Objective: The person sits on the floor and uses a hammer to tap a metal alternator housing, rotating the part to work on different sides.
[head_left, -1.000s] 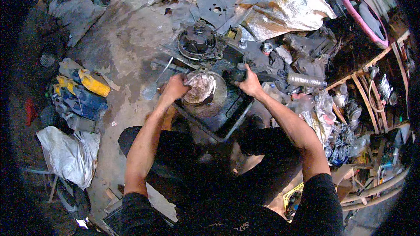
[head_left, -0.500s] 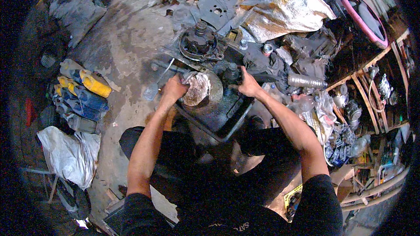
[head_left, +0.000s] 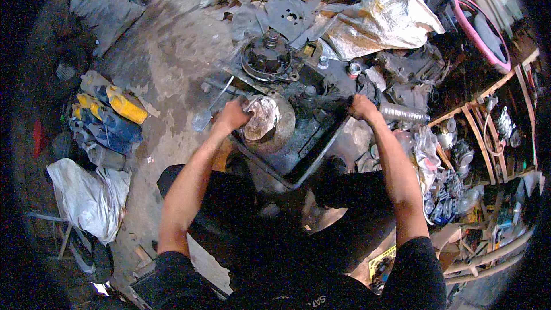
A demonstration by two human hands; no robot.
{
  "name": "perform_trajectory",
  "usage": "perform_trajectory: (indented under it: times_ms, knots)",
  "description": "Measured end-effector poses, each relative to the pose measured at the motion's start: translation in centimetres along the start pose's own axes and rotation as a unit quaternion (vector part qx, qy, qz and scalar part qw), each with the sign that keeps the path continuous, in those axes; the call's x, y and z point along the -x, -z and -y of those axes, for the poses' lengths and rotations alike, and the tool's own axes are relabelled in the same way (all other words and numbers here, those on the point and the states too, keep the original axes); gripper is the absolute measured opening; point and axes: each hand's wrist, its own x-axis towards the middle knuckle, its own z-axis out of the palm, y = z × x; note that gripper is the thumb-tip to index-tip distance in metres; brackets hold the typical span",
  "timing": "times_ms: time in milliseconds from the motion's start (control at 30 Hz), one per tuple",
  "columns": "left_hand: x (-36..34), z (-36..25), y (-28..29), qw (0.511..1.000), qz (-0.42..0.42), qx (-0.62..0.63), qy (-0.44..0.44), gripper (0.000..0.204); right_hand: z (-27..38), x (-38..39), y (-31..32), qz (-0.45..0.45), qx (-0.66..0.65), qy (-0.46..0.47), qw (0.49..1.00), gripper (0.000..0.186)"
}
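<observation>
In front of me a black tray (head_left: 294, 182) with raised edges lies between my knees. A round metal part (head_left: 259, 117) with a pale, rust-stained face sits in its left half. My left hand (head_left: 234, 115) is closed on the left edge of that part. My right hand (head_left: 363, 108) is in a fist at the tray's right corner, against dark, rag-like material; what it grips is hidden. A short dark cylindrical piece (head_left: 310, 90) stands near the tray's far side. Just beyond is a blackened round assembly (head_left: 267, 60) with a coil-like top.
Yellow and blue containers (head_left: 125, 106) lie on the floor at left, above a white sack (head_left: 94, 198). A small open can (head_left: 354, 69) and a silvery tube (head_left: 403, 113) are to the right. Wooden shelving (head_left: 482, 126) with metal parts lines the right side.
My right hand has left the dark cylindrical piece and moved right to the tray's corner, closing into a fist. The left hand keeps its hold on the round metal part.
</observation>
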Motion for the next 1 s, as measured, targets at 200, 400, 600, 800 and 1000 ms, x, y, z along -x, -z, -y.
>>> perform_trajectory:
  times_ms: [200, 400, 600, 800, 1000]
  knots:
    - [-0.4, 0.5, 2.9, 0.998, 0.054, 0.026, 0.0, 0.061, 1.9, 1.6, 6.6, -0.146, -0.226, -0.1, 0.958, 0.048]
    - [-0.6, -0.7, 3.4, 0.995, 0.07, -0.02, -0.068, 0.062, -1.0, 4.5, 7.4, -0.213, -0.322, -0.048, 0.921, 0.04]
    - [-1.6, 3.0, 1.4, 0.994, 0.054, -0.032, -0.086, 0.052, 0.0, 2.3, 4.8, -0.18, -0.223, -0.209, 0.935, 0.063]
    - [0.4, -0.9, 1.8, 0.988, 0.019, -0.152, -0.027, 0.044, 5.9, 4.7, 6.7, -0.387, 0.039, 0.01, 0.921, 0.064]
    - [2.4, -6.0, 1.8, 0.975, 0.031, -0.22, -0.028, 0.04, 7.9, 1.4, -6.1, 0.018, -0.077, 0.067, 0.995, 0.049]
